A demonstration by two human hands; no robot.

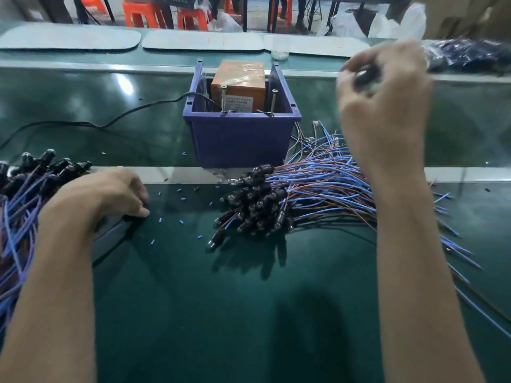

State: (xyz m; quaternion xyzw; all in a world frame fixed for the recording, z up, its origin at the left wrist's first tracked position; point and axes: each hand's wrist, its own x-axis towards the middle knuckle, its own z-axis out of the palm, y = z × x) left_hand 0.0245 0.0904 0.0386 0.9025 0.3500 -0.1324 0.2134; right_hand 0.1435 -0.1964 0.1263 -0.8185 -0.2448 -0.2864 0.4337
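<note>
- Black part: in the head view you hold it up in your right hand, above the far right of the desk. It is near the dark bag, which seems to hold similar pieces. Blur hides the part's exact shape.
- Your right fingers are curled round that part, probably to bring it toward the work in front of you.
- Your left hand rests low at the near left, just beside the left bundle. Its fingers curl down to the desk over something dark, and I cannot tell whether they pinch it or only steady it.
- The middle bundle lies with its black heads to the left and its blue and brown wires fanned to the right, likely so you can pick each one by its head.
- The blue bin stands at far centre, open on top. Inside it is an orange box with two long screws at its front, and a black cable runs out to the left.
- Short blue offcuts lie scattered between the bundles.
</note>
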